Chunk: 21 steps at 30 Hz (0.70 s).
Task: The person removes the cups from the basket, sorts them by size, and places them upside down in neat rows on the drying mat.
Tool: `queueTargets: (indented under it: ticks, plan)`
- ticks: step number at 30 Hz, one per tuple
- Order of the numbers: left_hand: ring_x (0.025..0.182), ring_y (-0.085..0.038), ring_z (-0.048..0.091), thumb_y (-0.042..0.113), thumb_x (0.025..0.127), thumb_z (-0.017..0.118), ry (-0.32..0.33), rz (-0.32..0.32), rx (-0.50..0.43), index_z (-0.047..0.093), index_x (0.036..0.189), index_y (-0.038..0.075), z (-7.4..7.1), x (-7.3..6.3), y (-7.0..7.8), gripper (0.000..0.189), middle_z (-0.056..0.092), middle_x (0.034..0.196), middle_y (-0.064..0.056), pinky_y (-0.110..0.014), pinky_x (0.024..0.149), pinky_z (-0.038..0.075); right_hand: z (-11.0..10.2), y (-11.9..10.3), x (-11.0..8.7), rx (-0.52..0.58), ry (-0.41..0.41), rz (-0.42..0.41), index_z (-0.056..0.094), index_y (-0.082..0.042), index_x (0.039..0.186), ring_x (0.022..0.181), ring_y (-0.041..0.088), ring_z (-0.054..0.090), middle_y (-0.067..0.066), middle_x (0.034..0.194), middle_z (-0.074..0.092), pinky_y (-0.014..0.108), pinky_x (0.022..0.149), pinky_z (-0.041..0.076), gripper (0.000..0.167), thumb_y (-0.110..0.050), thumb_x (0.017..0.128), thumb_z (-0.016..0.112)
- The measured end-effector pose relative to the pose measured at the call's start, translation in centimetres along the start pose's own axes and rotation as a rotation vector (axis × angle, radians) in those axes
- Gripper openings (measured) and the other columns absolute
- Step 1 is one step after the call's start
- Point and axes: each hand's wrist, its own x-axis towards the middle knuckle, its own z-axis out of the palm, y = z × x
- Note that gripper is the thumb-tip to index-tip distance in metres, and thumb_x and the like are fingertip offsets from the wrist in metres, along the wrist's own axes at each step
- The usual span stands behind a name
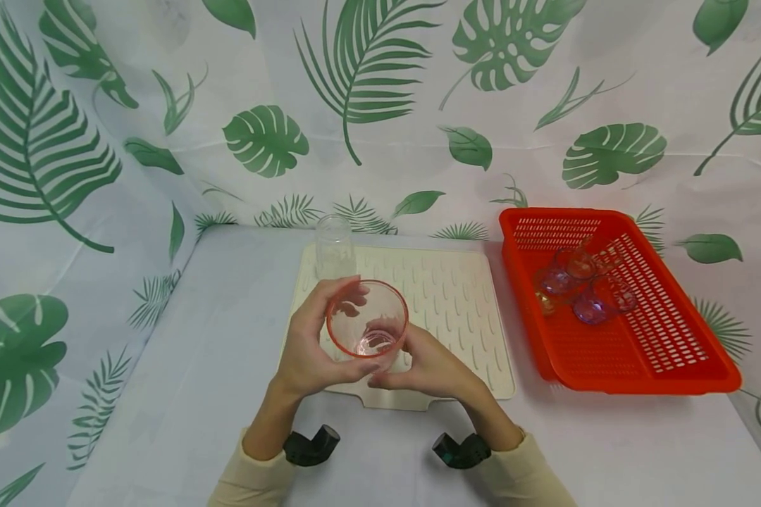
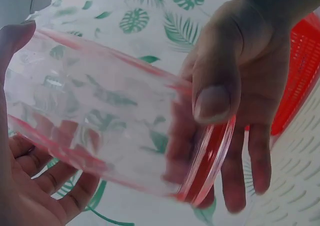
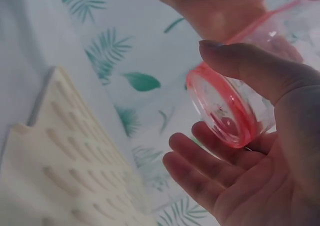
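Over the cream mat [image 1: 447, 303]: one clear, pink-tinted tumbler [image 1: 370, 310], left hand [image 1: 311, 348] curved round its rim end, right hand [image 1: 434, 362] gripping its base. At the mat's far-left corner: one clear glass [image 1: 335, 246], upright. Right of the mat: one red basket [image 1: 602, 366] containing coloured glassware [image 1: 591, 308].

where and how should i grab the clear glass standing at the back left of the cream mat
Probably round the upper wall of the clear glass, coming from its left. It stands tall and roughly cylindrical, so curled fingers should fit round it, and its left side is unobstructed, while the left hand and pink glass crowd its near side.
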Motion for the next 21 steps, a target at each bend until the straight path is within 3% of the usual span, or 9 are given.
queueTargets:
  ticks: [8,13,18,21]
  plan:
    - [0.106,-0.019,0.065,0.047,0.078,0.083,-0.001,-0.009,-0.094,0.049,0.137,-0.009,-1.6,0.1,-0.2,0.087,0.063,0.124,-0.013,-0.029,0.09,0.057,-2.4,-0.1,-1.0,0.085,0.065,0.027,0.05,-0.014,0.137,0.107,0.016,0.063,0.003,0.123,0.064,0.028,0.098,0.055,0.066,-0.012,0.08,0.084]
    - [0.104,-0.021,0.066,0.034,0.077,0.087,-0.037,-0.017,-0.097,0.047,0.139,-0.011,-2.8,0.1,-0.4,0.087,0.062,0.125,-0.014,-0.029,0.094,0.057,-4.2,0.2,-1.6,0.118,0.133,-0.024,0.049,-0.008,0.141,0.11,0.016,0.063,0.006,0.129,0.06,0.028,0.101,0.054,0.071,-0.005,0.079,0.083]
    - [0.103,-0.021,0.067,0.005,0.065,0.091,-0.105,-0.118,-0.006,0.047,0.145,0.002,-3.7,-0.2,-0.2,0.091,0.062,0.124,-0.015,-0.03,0.097,0.056,-5.6,0.3,-2.2,0.191,0.194,-0.101,0.047,-0.001,0.142,0.108,0.016,0.064,0.002,0.129,0.061,0.028,0.099,0.056,0.069,0.001,0.081,0.079]
    - [0.102,-0.018,0.066,0.005,0.063,0.091,-0.166,-0.2,0.076,0.047,0.148,0.012,-3.9,-0.3,-0.1,0.095,0.062,0.123,-0.009,-0.033,0.099,0.055,-6.2,0.1,-2.5,0.24,0.239,-0.135,0.048,0.001,0.141,0.107,0.017,0.064,0.0,0.128,0.062,0.029,0.096,0.058,0.067,0.005,0.081,0.077]
